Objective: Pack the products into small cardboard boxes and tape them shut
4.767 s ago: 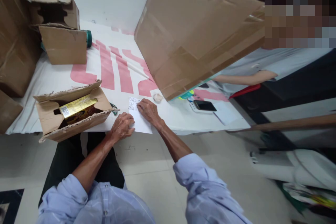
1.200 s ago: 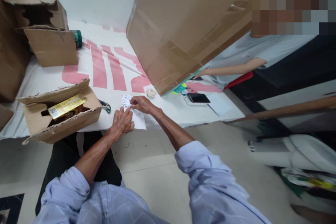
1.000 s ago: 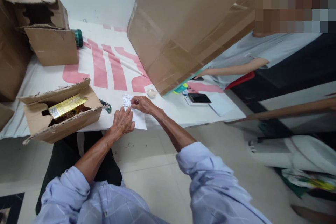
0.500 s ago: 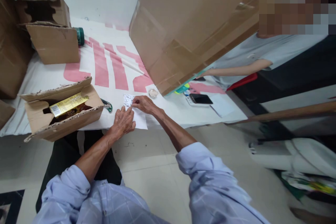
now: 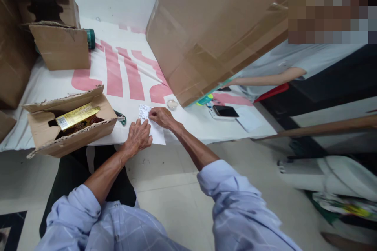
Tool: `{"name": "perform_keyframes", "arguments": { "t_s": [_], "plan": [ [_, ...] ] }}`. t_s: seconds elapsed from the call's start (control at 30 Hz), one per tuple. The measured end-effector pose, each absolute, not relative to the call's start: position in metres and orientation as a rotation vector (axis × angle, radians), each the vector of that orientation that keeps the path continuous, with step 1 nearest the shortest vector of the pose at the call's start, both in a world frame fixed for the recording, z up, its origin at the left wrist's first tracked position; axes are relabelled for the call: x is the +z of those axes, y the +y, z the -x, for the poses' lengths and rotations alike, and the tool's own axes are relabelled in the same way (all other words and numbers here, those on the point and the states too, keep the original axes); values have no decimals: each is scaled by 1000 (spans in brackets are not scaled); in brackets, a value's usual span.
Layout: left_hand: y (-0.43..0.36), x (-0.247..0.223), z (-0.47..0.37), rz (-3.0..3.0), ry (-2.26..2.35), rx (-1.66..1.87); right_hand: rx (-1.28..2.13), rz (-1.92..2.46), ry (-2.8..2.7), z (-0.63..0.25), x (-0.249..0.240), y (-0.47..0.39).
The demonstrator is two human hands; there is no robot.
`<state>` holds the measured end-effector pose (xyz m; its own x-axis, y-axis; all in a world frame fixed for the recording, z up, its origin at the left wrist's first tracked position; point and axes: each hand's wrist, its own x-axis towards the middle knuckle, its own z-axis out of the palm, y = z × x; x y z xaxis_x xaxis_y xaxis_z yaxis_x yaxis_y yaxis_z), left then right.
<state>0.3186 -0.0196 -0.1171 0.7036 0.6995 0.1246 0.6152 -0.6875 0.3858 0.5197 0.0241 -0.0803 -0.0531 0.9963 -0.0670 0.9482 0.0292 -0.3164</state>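
A white sheet of paper point(image 5: 158, 134) lies at the table's front edge, and its far part carries small grey printed shapes or pieces too fine to make out. My left hand point(image 5: 138, 135) rests on it with the fingers stretched forward. Over the sheet's right side is my right hand point(image 5: 162, 117), thumb and fingers pinched together at the printed part. Whatever is in that pinch is hidden or too small to name. Just beyond my right hand sits a small round clear object point(image 5: 172, 104).
To the left is an open cardboard box point(image 5: 85, 133) holding a yellow packet point(image 5: 78, 116), with a green-handled tool point(image 5: 121, 118) beside it. A large cardboard panel point(image 5: 212, 35) leans at the back. Rightward lie a phone point(image 5: 225, 111) and white paper point(image 5: 250, 119); another person's arm point(image 5: 268, 79) reaches in.
Both hands stay almost in place on the paper. The view has shifted very slightly.
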Motion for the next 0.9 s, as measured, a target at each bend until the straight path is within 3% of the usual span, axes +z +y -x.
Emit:
{"name": "perform_keyframes", "arguments": {
  "t_s": [0.9],
  "plan": [
    [-19, -98, -308, -2698, 973, 373, 306, 1922, -2062, -528, -79, 16]
  ]
}}
